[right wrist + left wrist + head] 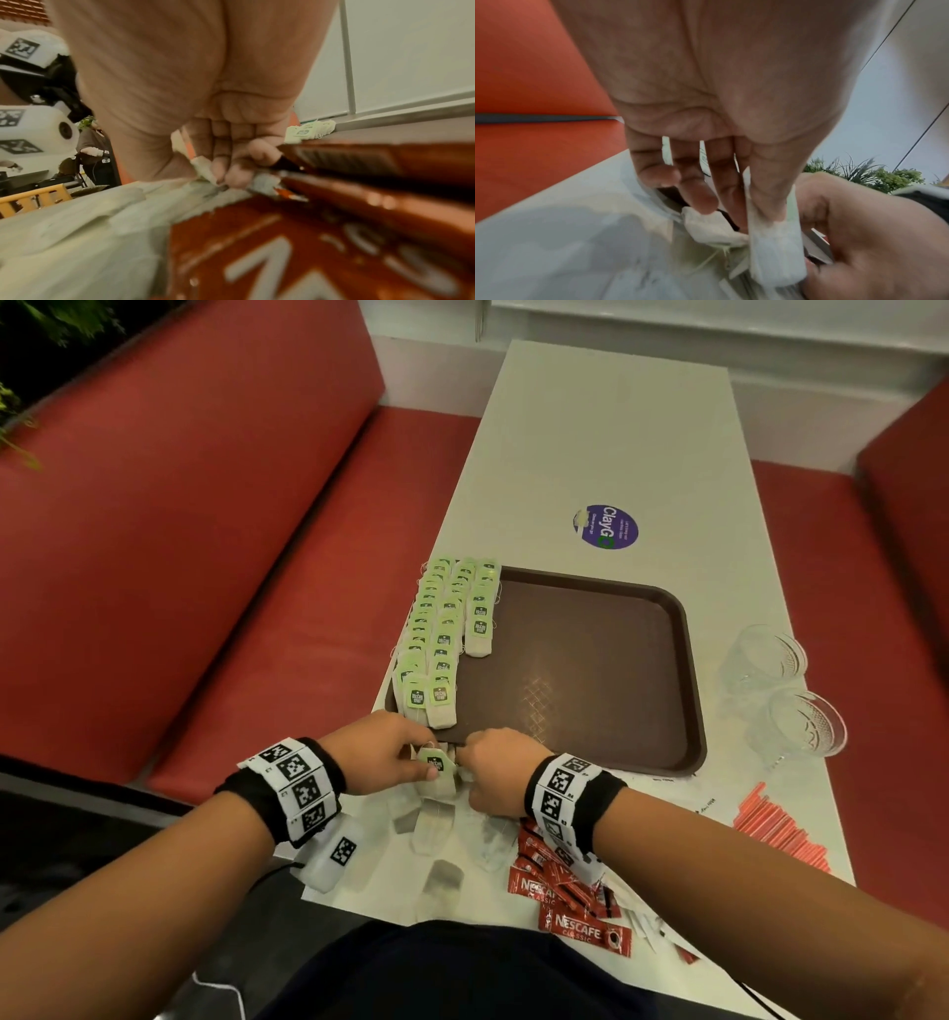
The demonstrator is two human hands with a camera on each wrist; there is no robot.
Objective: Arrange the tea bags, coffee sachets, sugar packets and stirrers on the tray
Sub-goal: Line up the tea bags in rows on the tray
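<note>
**Tea bags going down in rows, sachets waiting**

Closest to the person, red coffee sachets (575, 911) reading "NESCAFE CLASSIC" are lying in a loose heap on the white table (606, 454), with a few pale loose tea bags (434, 827) scattered to their left and orange stirrers (780, 834) lying off to the right. Just beyond, both hands are meeting at the near edge of the brown tray (590, 660). The left hand (380, 752) is pinching a small stack of tea bags (436, 770) between thumb and fingers, green tag facing up; the right hand (500, 770) is curling its fingers around another bag or its paper beside them. Farther on, three rows of green-tagged tea bags (447, 629) are overlapping along the tray's left side; the tag print is too small to read. Two clear glasses (785, 690) are standing right of the tray, and a purple sticker (606, 527) reading "ClayGo" is sitting farther up the table.

Strings look like the likely trouble: a thread trailing from the pinched stack could snag a neighbour and drag the nearest row askew. Bags in the left row are overhanging the tray's rim and could slide off if nudged.
</note>
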